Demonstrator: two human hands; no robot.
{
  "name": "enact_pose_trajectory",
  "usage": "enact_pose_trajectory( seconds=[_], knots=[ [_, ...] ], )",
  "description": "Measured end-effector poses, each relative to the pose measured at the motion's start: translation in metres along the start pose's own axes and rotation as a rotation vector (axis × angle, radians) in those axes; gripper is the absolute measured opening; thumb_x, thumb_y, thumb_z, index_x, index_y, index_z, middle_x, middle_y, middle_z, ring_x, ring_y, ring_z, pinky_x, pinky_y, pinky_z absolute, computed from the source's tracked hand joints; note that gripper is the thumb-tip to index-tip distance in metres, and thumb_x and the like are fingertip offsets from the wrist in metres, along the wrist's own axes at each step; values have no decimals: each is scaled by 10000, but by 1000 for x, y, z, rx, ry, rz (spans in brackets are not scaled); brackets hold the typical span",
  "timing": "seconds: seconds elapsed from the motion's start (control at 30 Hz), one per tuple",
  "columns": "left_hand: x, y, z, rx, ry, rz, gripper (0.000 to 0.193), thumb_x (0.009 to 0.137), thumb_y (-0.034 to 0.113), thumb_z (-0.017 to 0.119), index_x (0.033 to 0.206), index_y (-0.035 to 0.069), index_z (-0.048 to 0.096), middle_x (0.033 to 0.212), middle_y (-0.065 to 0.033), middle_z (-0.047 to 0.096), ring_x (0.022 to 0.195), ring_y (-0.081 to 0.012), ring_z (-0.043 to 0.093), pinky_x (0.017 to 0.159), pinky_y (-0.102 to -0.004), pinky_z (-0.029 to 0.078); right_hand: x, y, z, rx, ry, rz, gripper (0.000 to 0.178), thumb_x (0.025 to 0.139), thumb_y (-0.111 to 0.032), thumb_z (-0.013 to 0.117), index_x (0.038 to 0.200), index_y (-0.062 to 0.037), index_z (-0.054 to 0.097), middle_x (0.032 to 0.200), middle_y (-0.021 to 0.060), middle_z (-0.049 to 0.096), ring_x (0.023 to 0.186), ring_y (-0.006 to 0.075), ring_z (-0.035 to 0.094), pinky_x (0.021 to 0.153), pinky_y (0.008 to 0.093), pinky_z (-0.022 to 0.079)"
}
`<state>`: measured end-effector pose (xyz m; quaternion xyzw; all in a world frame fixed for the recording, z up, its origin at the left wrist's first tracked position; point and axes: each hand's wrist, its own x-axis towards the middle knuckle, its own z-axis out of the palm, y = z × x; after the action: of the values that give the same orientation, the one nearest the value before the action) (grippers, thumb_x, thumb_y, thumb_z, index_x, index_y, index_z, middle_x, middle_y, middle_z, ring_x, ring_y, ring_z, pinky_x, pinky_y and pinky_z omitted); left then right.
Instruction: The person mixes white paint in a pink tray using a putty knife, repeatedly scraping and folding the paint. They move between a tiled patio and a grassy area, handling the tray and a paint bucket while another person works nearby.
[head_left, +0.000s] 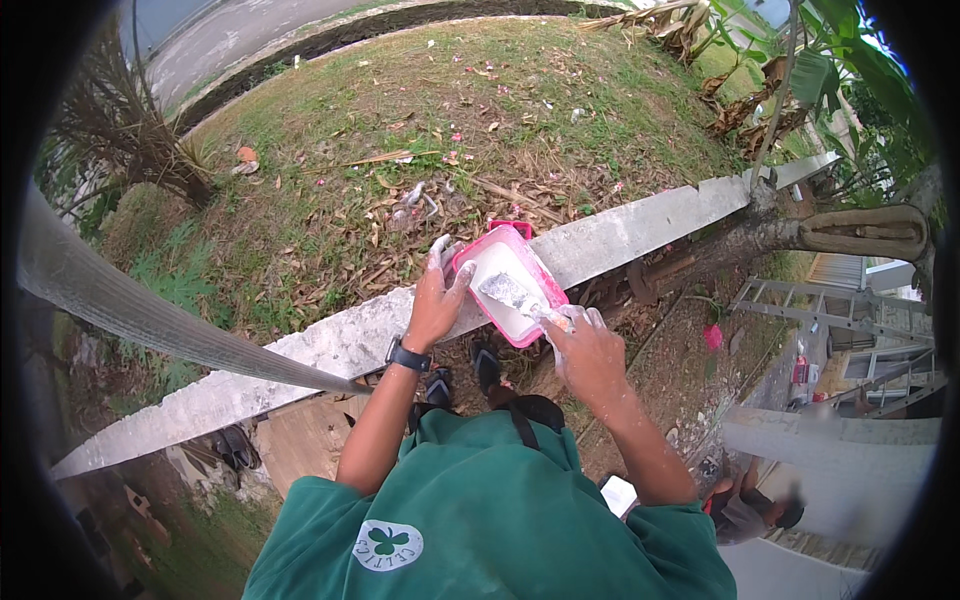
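A pink rectangular tray, coated white inside, rests on the pale top of a low wall. My left hand, speckled with white and wearing a dark wristwatch, is at the tray's left side. Its fingers are stretched out and its thumb is by the rim. From the right, my right hand is closed round the handle of a flat-headed tool. The tool's white-smeared head lies inside the tray; its exact kind is hard to make out.
Grass and dry leaves spread beyond the wall. A grey pole slants in from the left, and a tree branch crosses at right. Ladders stand at far right. Another person is at lower right. Shoes lie at lower left.
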<state>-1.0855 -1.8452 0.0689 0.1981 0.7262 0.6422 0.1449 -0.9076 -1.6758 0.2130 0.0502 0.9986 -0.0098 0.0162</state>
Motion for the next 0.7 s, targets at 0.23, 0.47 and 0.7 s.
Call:
enact_pose_trajectory(
  seconds=[0.23, 0.47, 0.7],
  knots=[
    [68, -17, 6, 248, -211, -87, 431, 1083, 322, 507, 1088, -67, 694, 1047, -318, 694, 1008, -483, 659, 880, -514, 498, -44, -29, 23, 299, 196, 261, 435, 878, -123, 703, 1311, -166, 696, 1179, 84, 689, 1046, 313, 653, 805, 452, 592],
    [62, -22, 9, 562, 16, 180, 388, 1053, 266, 548, 974, -87, 688, 947, -342, 663, 917, -532, 634, 788, -582, 483, -27, -32, 82, 941, 454, 544, 338, 840, -102, 814, 1148, 10, 734, 1089, 160, 740, 977, 293, 740, 854, 384, 573],
    [47, -20, 12, 547, 17, 135, 369, 1015, 255, 585, 929, -93, 674, 909, -342, 651, 877, -530, 628, 761, -577, 472, -41, -27, 102, 1092, 704, 587, 309, 840, -41, 811, 1130, 34, 732, 1087, 137, 748, 997, 216, 744, 874, 339, 574]
  ],
)
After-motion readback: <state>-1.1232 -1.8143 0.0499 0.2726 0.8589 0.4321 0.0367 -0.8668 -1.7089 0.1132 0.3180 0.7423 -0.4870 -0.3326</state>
